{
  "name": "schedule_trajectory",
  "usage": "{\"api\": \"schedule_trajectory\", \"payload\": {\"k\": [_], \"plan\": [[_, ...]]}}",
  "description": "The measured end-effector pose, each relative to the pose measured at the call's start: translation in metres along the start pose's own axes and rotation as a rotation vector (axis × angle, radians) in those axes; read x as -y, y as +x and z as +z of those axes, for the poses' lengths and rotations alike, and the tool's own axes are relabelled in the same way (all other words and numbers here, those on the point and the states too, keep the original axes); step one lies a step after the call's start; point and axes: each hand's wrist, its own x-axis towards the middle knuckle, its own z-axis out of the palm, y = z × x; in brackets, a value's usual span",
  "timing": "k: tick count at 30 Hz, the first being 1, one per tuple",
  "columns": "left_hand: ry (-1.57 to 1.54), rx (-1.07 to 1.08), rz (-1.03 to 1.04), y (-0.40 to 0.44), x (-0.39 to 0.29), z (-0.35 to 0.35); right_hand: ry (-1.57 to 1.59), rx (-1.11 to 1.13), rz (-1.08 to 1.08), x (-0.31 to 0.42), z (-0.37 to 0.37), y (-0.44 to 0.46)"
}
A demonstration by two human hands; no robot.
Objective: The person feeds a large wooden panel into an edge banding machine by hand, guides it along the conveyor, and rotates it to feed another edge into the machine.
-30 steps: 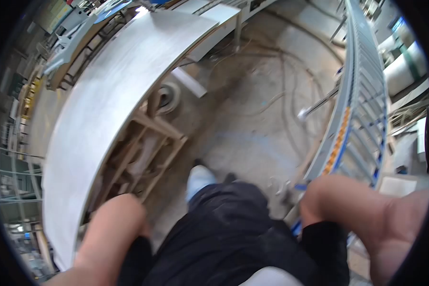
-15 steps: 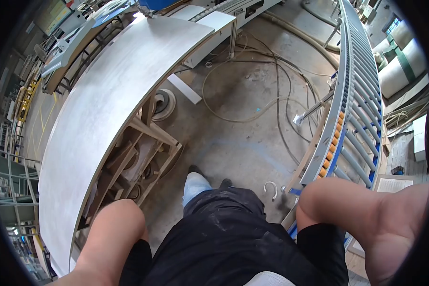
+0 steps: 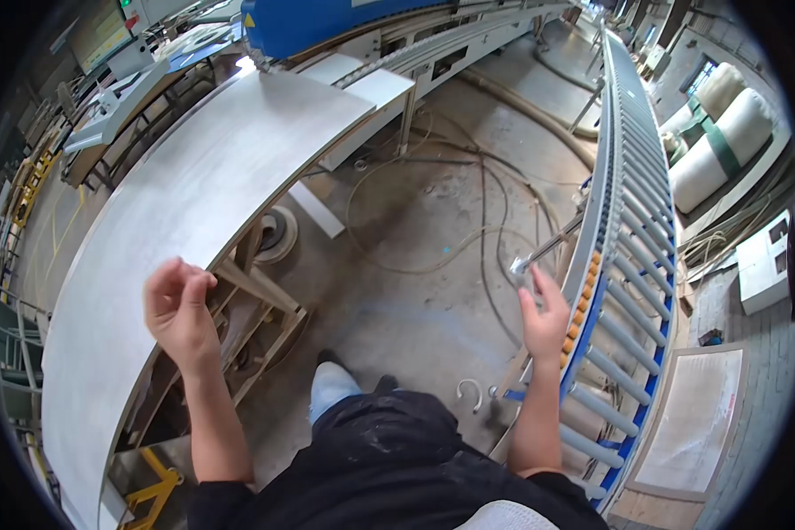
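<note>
My left hand (image 3: 181, 309) is raised over the edge of the large pale board (image 3: 181, 163) on the left. Its fingers curl in towards the thumb, and nothing shows between them. On the other side, my right hand (image 3: 546, 316) hangs in the air beside the roller conveyor (image 3: 623, 362). Thumb and forefinger stand apart there, with no object in that hand; the other fingers are partly hidden. Below the board is a wooden frame (image 3: 261, 296), and a round spool-like roll (image 3: 276, 234) sits near it.
Cables and hoses (image 3: 481, 199) lie across the concrete floor, along with a white strip (image 3: 316, 208) and a curved hook-like piece (image 3: 471, 393). A blue machine (image 3: 305, 31) stands ahead at the board's far end. Beyond the conveyor are large white rolls (image 3: 711, 146) and a framed panel (image 3: 691, 422).
Both hands, out of sight or at the frame's edge before, are now raised in front of me. The view has shifted, showing more of the blue machine and the conveyor's right side.
</note>
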Motion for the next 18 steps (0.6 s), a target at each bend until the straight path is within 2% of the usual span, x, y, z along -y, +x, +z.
{"api": "schedule_trajectory", "payload": {"k": [1,2,3,4,5,6,7,8,9,11,13,15,16,17,18], "plan": [[0.093,-0.063,-0.101,-0.014,0.033,-0.024,-0.071,0.005,0.075,-0.029,-0.002,-0.007],[0.048,-0.154,-0.227,-0.025,0.05,-0.035,-0.161,0.005,0.153,-0.058,-0.008,-0.015],[0.031,-0.155,-0.218,-0.035,0.067,-0.047,-0.248,0.002,0.237,-0.082,-0.015,-0.021],[0.037,-0.256,-0.318,-0.045,0.084,-0.058,-0.254,-0.014,0.234,-0.101,-0.023,-0.025],[0.044,-0.354,-0.418,-0.049,0.097,-0.065,-0.433,0.023,0.352,-0.117,-0.031,-0.029],[0.032,-0.348,-0.414,-0.051,0.107,-0.068,-0.609,0.061,0.472,-0.129,-0.035,-0.033],[0.06,-0.369,-0.454,-0.052,0.114,-0.07,-0.611,0.051,0.476,-0.137,-0.036,-0.038],[0.088,-0.39,-0.493,-0.05,0.122,-0.071,-0.659,0.07,0.589,-0.145,-0.036,-0.041],[0.079,-0.386,-0.489,-0.046,0.132,-0.075,-0.703,0.089,0.7,-0.155,-0.034,-0.044],[0.121,-0.393,-0.491,-0.032,0.151,-0.09,-0.666,0.076,0.674,-0.183,-0.031,-0.05],[0.151,-0.335,-0.472,-0.014,0.171,-0.11,-0.581,0.078,0.758,-0.176,-0.031,-0.046],[0.427,-0.397,-0.347,0.007,0.192,-0.13,-0.609,0.078,0.758,-0.183,-0.031,-0.045],[0.607,-0.352,-0.337,0.015,0.202,-0.146,-0.607,0.089,0.786,-0.18,-0.032,-0.042],[0.603,-0.344,-0.329,0.02,0.211,-0.155,-0.602,0.1,0.815,-0.178,-0.032,-0.039],[0.908,-0.246,-0.319,0.024,0.219,-0.163,-0.594,0.091,0.823,-0.179,-0.032,-0.037]]}}
